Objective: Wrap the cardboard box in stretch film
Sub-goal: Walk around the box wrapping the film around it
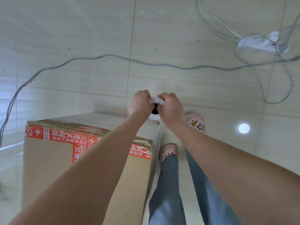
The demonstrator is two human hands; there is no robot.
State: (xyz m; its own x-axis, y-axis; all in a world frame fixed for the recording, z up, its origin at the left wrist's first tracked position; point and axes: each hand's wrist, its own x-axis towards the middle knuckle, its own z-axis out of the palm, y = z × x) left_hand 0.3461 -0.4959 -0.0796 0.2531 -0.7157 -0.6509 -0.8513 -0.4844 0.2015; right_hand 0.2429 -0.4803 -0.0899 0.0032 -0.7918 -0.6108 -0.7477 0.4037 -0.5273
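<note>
A tall cardboard box with red printed tape across its top stands on the floor at the lower left. Just past its far right corner, my left hand and my right hand grip a roll of stretch film between them, one from each side. The roll's dark core hole shows between my hands. A clear sheet of film runs from the roll down along the box's right edge. Most of the roll is hidden by my hands.
Tiled floor all around. A grey cable snakes across the floor beyond the box. A white power strip with more cables lies at the top right. My feet in pink clogs stand right of the box.
</note>
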